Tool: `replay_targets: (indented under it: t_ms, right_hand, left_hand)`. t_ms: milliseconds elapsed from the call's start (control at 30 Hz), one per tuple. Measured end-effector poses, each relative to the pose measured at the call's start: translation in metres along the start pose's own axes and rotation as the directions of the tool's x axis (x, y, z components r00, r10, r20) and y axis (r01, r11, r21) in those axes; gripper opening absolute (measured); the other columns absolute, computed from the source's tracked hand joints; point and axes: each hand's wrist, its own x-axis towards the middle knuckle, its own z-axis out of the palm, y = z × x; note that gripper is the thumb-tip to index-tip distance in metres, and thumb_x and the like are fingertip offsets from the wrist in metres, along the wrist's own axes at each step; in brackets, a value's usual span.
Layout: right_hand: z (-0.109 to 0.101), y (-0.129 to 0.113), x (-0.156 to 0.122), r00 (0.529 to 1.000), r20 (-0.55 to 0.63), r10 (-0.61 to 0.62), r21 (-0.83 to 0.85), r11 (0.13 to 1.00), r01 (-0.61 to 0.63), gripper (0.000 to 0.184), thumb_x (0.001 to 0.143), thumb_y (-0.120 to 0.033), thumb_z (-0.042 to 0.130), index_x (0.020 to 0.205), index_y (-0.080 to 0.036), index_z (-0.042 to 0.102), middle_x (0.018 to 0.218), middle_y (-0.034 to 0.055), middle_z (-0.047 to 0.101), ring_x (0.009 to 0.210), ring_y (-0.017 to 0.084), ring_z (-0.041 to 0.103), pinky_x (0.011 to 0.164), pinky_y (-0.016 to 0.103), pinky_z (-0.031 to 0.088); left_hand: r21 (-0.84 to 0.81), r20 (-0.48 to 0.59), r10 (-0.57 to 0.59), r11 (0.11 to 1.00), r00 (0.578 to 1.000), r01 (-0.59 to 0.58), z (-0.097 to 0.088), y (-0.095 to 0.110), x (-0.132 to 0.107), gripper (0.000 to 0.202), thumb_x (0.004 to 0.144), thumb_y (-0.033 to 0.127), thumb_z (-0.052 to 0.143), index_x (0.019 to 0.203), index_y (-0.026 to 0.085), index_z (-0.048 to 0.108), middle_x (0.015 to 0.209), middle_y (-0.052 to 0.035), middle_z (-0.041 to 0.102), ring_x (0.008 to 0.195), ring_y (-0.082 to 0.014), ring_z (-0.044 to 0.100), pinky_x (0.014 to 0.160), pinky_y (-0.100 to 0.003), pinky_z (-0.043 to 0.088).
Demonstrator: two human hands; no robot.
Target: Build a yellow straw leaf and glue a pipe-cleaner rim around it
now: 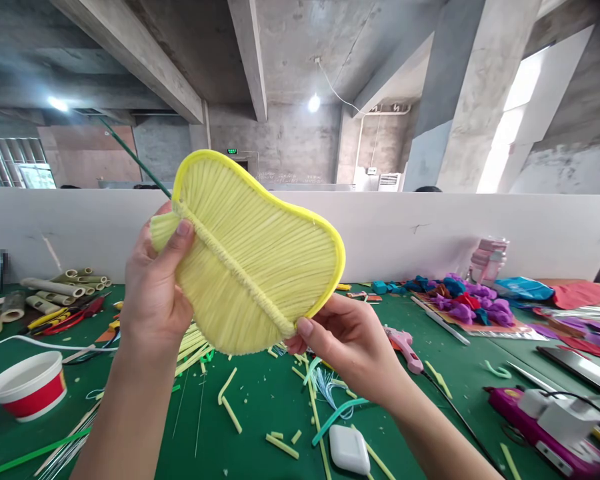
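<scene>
2 hands are supporting 1 ribbed yellow panel [260, 233] above the worktop [260, 400]. The left hand [155, 283] is gripping its upper-left end, the thumb pressing beside the central rib [235, 273]. The right hand [357, 340] is pinching the lower-right end of that rib between thumb and fingers. The panel is tilting, and 1 green stem [137, 159] is projecting past its upper-left end.

Progress assessment: the piece is appearing well advanced.
1. Done: pale yellow strips are filling both sides of the rib, and a bright yellow border [340, 257] is edging the upper side.
2. Probably left: the lower edge is showing no such border, so finishing that side may be remaining.
3. Undetermined: the left hand is obscuring the stem joint; attachment cannot be confirmed.

Yellow offcuts [282, 447] are lying below the panel, and a pink glue gun [404, 347] is resting untouched near the right hand.
</scene>
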Motion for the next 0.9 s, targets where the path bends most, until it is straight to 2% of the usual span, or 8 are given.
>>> replay_targets:
  t_ms: [100, 167, 267, 400, 500, 633, 700, 900]
  right_hand:
    - [0.002, -0.005, 0.000, 1.000, -0.017, -0.021, 0.031, 0.999, 0.022, 0.013, 0.089, -0.030, 0.064, 0.087, -0.018, 0.068, 0.073, 0.0014, 0.070, 0.065, 0.010, 0.066, 0.061, 0.019, 0.055]
    - [0.002, -0.008, 0.001, 0.996, -0.075, -0.052, 0.034, 0.998, 0.055, 0.014, 0.089, -0.031, 0.064, 0.084, -0.018, 0.067, 0.072, 0.0009, 0.069, 0.064, 0.009, 0.065, 0.062, 0.019, 0.055]
    - [0.000, -0.008, 0.004, 0.983, -0.166, -0.081, 0.030, 0.996, 0.087, 0.018, 0.089, -0.033, 0.065, 0.080, -0.018, 0.065, 0.069, 0.0010, 0.069, 0.062, 0.009, 0.065, 0.061, 0.020, 0.055]
    - [-0.003, -0.006, 0.007, 0.976, -0.208, -0.071, 0.034, 0.996, 0.080, 0.020, 0.088, -0.036, 0.066, 0.080, -0.017, 0.064, 0.066, 0.0000, 0.067, 0.060, 0.009, 0.062, 0.059, 0.020, 0.054]
    - [-0.004, -0.004, 0.009, 0.971, -0.232, -0.059, 0.052, 0.996, 0.073, 0.021, 0.087, -0.037, 0.067, 0.078, -0.017, 0.064, 0.065, -0.0007, 0.066, 0.060, 0.008, 0.062, 0.059, 0.020, 0.054]
    - [-0.008, -0.003, 0.011, 0.988, -0.153, 0.028, 0.111, 0.994, -0.011, 0.021, 0.084, -0.037, 0.071, 0.081, -0.016, 0.068, 0.072, 0.0024, 0.072, 0.066, 0.010, 0.067, 0.065, 0.023, 0.057]
    - [-0.010, -0.003, 0.011, 0.991, -0.119, 0.057, 0.137, 0.990, -0.040, 0.020, 0.082, -0.036, 0.073, 0.085, -0.016, 0.070, 0.075, 0.0030, 0.073, 0.068, 0.011, 0.068, 0.067, 0.023, 0.057]
    - [-0.014, 0.003, 0.011, 0.993, -0.046, 0.109, 0.227, 0.969, -0.096, 0.023, 0.083, -0.038, 0.074, 0.087, -0.016, 0.072, 0.080, 0.0047, 0.074, 0.071, 0.013, 0.070, 0.070, 0.025, 0.058]
  left_hand:
    - [-0.013, 0.024, -0.003, 1.000, 1.000, 0.004, 0.002, -0.001, -0.001, 0.041, 0.080, 0.027, 0.078, 0.119, 0.019, 0.066, 0.114, -0.0060, 0.072, 0.108, -0.0247, 0.066, 0.096, -0.037, 0.053]
    - [-0.014, 0.035, -0.004, 1.000, 0.999, 0.004, 0.003, -0.003, -0.002, 0.037, 0.083, 0.034, 0.075, 0.116, 0.018, 0.068, 0.118, -0.0077, 0.071, 0.115, -0.0262, 0.062, 0.099, -0.038, 0.052]
    - [-0.013, 0.120, -0.071, 0.997, 0.990, 0.073, 0.002, -0.007, -0.005, 0.045, 0.082, 0.047, 0.073, 0.116, 0.019, 0.067, 0.123, -0.0090, 0.068, 0.121, -0.0284, 0.059, 0.100, -0.038, 0.051]
    - [0.098, 0.229, -0.217, 0.975, 0.949, 0.199, 0.008, -0.010, -0.013, 0.055, 0.069, 0.024, 0.086, 0.119, 0.020, 0.065, 0.116, -0.0085, 0.071, 0.113, -0.0301, 0.064, 0.094, -0.038, 0.056]
    - [0.117, 0.198, -0.169, 0.982, 0.966, 0.147, 0.016, -0.011, -0.019, 0.058, 0.066, 0.023, 0.088, 0.119, 0.019, 0.065, 0.113, -0.0085, 0.072, 0.111, -0.0320, 0.065, 0.086, -0.036, 0.061]
    - [0.168, 0.087, -0.060, 0.985, 0.994, 0.045, 0.022, -0.012, -0.022, 0.062, 0.062, 0.024, 0.089, 0.119, 0.020, 0.064, 0.110, -0.0076, 0.071, 0.105, -0.0300, 0.067, 0.082, -0.033, 0.061]
    - [0.185, 0.054, -0.048, 0.982, 0.997, 0.037, 0.022, -0.012, -0.022, 0.063, 0.062, 0.023, 0.089, 0.120, 0.021, 0.063, 0.111, -0.0063, 0.071, 0.102, -0.0275, 0.068, 0.081, -0.033, 0.061]
    - [0.170, 0.055, -0.067, 0.984, 0.996, 0.057, 0.022, -0.015, -0.021, 0.061, 0.063, 0.022, 0.089, 0.119, 0.023, 0.064, 0.111, -0.0055, 0.071, 0.100, -0.0257, 0.069, 0.079, -0.032, 0.061]
